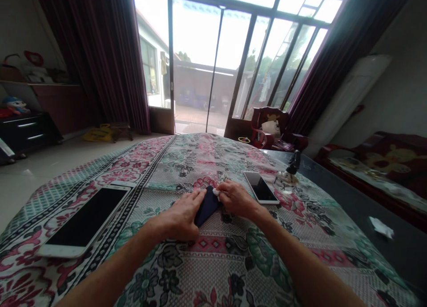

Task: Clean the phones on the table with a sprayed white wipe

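Observation:
A dark blue flat phone or case (207, 205) lies on the patterned tablecloth (160, 253) between my hands. My left hand (183, 213) rests along its left side, fingers stretched out and touching it. At its upper right edge, my right hand (236, 197) pinches a small white wad (216, 192) against the surface. To the right of that hand is a white-framed phone (262, 189), dark screen up. A larger white phone or tablet (88, 220) lies at the left, also screen up.
A clear glass bottle with a black pump top (287, 176) stands at the right. Beyond it is a dark tabletop with a crumpled white tissue (381, 227). Wooden chairs (271, 127) and glass doors are farther back.

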The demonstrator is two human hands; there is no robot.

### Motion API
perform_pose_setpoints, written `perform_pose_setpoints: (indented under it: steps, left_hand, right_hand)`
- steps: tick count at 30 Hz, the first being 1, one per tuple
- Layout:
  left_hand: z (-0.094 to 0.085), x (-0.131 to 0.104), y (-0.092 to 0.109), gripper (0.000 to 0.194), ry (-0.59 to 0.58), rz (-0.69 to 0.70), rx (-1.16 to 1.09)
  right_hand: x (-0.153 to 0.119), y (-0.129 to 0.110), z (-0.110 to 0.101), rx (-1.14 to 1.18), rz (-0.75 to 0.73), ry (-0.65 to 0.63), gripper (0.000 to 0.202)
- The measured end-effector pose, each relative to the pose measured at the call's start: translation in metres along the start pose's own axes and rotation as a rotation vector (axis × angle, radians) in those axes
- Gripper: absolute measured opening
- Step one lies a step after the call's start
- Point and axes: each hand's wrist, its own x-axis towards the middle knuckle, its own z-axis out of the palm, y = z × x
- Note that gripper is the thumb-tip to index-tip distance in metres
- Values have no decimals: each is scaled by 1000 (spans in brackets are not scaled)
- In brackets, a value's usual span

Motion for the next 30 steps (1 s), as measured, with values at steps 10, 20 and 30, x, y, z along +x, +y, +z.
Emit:
perform_pose_setpoints:
  steps: [10,20,30]
  left_hand:
    - [-21,10,-2,49,431,-205,-535]
    - [-13,21,-16,29,441,-191,-1043]
    - [-26,10,-28,40,366,-136,-298]
  right_hand:
    - [5,-36,16,291,182,274,9]
    - [2,-48,-1,650,51,79,34]
    - [6,6,10,288,-282,-145,76]
